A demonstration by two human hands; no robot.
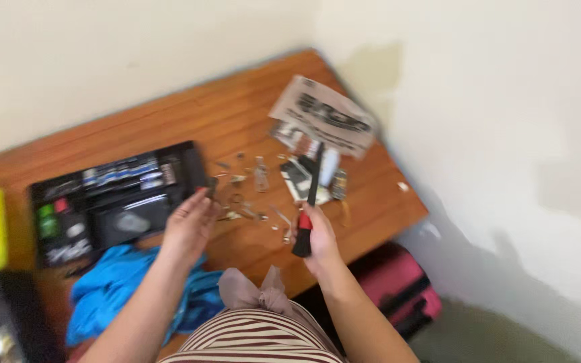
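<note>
Wooden table point(237, 121) is seen blurred throughout. Near its front edge a black tool point(309, 202) with a red band is gripped upright in the right hand point(317, 245), fingers closed round its handle. Left of the tool, a small dark part point(211, 185) is pinched in the left hand point(188, 225); its kind cannot be made out. Small metal bits point(253, 202) lie scattered between them. Further left sits a black tray point(112, 202), contents smeared.
</note>
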